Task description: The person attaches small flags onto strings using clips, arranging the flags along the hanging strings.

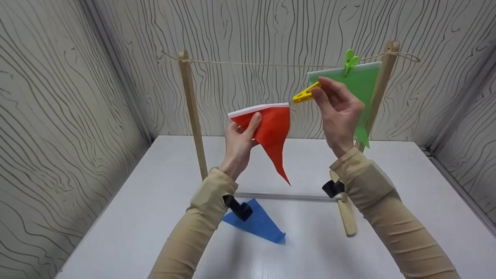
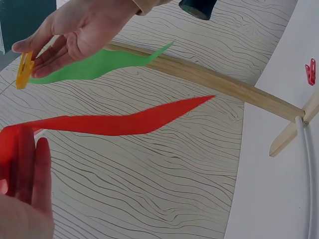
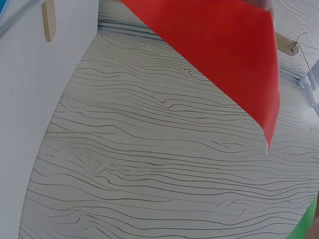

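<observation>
My left hand (image 1: 241,141) pinches a red triangular pennant (image 1: 277,131) near its white top edge, thumb in front and fingers behind. The pennant's point hangs down, slightly curled. In my right hand (image 1: 343,110) a yellow clothespin (image 1: 306,93) is pinched between thumb and fingertips, just right of the pennant's upper corner. Behind that hand a green pennant (image 1: 366,83) hangs from the string (image 1: 248,63), with a light-green clothespin (image 1: 350,64) on its top edge. Both hands are below the string. The left wrist view shows the yellow clothespin (image 2: 24,70) above the red pennant (image 2: 144,119).
Wooden posts, left (image 1: 192,112) and right (image 1: 381,89), hold up the string. A blue pennant (image 1: 257,223) lies on the white table (image 1: 147,201), partly behind the left wrist camera. A white rod (image 1: 286,196) runs low between the posts. A red clothespin (image 2: 310,72) lies on the table.
</observation>
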Available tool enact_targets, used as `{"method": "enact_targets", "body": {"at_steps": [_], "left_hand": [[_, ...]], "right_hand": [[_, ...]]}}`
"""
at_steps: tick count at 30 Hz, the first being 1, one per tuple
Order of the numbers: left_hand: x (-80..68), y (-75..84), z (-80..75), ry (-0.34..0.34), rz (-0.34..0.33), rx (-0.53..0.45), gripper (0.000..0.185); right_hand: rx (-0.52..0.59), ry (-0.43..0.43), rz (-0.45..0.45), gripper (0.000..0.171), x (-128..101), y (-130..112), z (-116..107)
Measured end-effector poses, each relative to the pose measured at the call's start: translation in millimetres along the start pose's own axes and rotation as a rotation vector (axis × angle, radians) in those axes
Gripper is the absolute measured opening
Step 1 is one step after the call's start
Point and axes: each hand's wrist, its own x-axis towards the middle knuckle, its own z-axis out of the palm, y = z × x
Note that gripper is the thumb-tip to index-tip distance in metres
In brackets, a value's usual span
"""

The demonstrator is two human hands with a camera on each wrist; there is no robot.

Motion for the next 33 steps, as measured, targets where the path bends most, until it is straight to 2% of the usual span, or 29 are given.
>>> {"method": "enact_targets", "body": {"at_steps": [5, 15, 23, 33], "left_hand": [[3.3, 11.1, 4.5, -0.018, 0.045, 0.049, 0.035], [12.1, 23.3, 9.8, -0.055, 0.144, 0.116, 0.035], [20.7, 32.0, 12.2, -0.097, 0.212, 0.112, 0.034], [25.4, 39.0, 14.5, -0.116, 0.242, 0.119, 0.029]], "right_hand": [[-0.034, -0.029, -0.036, 0.031, 13, -10, 10], [-0.237, -0.108, -0.131, 0.026, 36, -14, 27], [-0.386, -0.167, -0.184, 0.027, 52, -22, 33], [-0.413, -0.172, -0.201, 0.023, 68, -32, 43]]}}
